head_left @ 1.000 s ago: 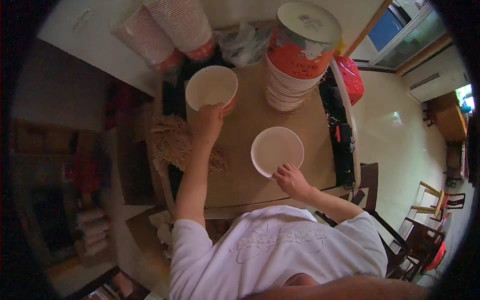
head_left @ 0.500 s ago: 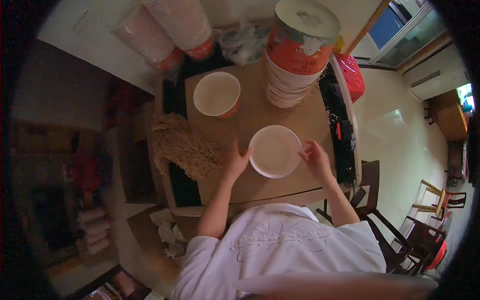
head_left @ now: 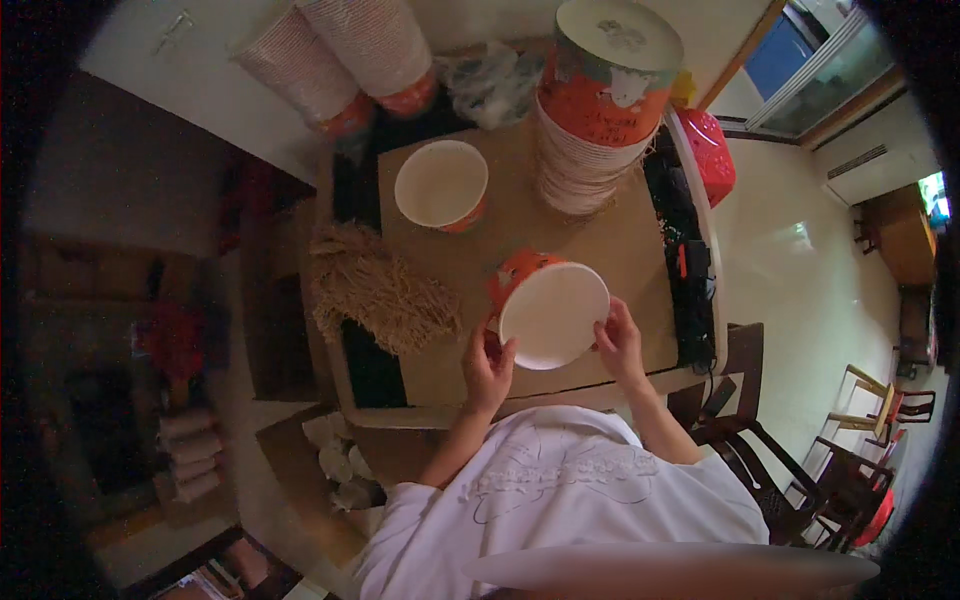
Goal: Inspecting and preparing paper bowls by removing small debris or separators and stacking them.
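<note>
A paper tub (head_left: 525, 270) with an orange printed side is tilted between my hands over the near part of the table. Its white round end faces me. My left hand (head_left: 488, 370) pinches the tub's lower left rim, thumb at the front. On the opposite side, my right hand (head_left: 620, 345) grips the right rim with its fingertips. Another paper tub (head_left: 440, 185) stands upright, mouth up, farther back on the left. Left of my left hand lies a heap of tan strings (head_left: 385, 295).
A tall stack of upside-down tubs (head_left: 600, 110) stands at the back right. Wrapped stacks of paper tubs (head_left: 375, 50) and a clear plastic bag (head_left: 490, 85) are at the back left. Brown cardboard (head_left: 635, 250) covers the tabletop. A black power strip (head_left: 693, 270) lies along the right edge.
The tub has tipped, so its orange side now shows beyond the white end, and it sits slightly nearer me. Both hands have closed onto its rim.
</note>
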`<state>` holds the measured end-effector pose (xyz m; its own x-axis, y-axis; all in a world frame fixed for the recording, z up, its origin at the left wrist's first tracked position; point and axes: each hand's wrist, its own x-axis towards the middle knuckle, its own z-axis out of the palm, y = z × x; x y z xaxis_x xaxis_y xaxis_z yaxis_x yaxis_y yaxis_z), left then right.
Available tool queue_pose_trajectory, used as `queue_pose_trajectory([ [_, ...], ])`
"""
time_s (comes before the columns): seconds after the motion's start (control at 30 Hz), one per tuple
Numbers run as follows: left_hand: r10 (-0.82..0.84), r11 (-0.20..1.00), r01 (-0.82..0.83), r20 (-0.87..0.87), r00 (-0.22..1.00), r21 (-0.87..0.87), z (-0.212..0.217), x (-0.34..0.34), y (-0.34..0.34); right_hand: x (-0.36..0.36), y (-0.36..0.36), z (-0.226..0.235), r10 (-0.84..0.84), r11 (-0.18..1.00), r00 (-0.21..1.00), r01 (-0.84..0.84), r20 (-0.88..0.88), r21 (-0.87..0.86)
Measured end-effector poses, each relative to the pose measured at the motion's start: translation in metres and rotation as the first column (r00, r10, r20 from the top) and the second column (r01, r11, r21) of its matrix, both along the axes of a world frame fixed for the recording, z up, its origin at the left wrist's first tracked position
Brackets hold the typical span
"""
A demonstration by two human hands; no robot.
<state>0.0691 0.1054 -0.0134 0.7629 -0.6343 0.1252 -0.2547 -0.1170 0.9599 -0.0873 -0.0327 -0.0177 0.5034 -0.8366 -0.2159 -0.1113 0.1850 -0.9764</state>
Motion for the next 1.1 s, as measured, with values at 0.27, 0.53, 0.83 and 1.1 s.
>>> queue_pose_trajectory([
  [0.27, 0.268, 0.96, -0.217, -0.345, 0.9, 0.179, -0.168, 0.065, 0.071, -0.021, -0.017, -0.011, -0.026, 0.973, 0.999, 0.018, 0.033, 0.231],
  [0.53, 0.562, 0.822, -0.539, -0.421, 0.712, 0.185, -0.218, 0.122, 0.098, -0.016, -0.031, 0.01, -0.113, 0.956, 0.917, -0.004, -0.382, -0.292],
  [0.83, 0.473, 0.881, -0.381, -0.525, 0.708, 0.28, -0.101, 0.099, 0.055, -0.02, -0.009, 0.032, -0.066, 0.956, 0.984, 0.015, -0.164, -0.293],
  [1.1, 0.014, 0.975, 0.109, -0.542, 0.84, 0.193, -0.032, -0.015, 0.075, 0.022, 0.081, -0.016, 0.547, 0.835, 0.818, -0.548, -0.181, 0.049],
])
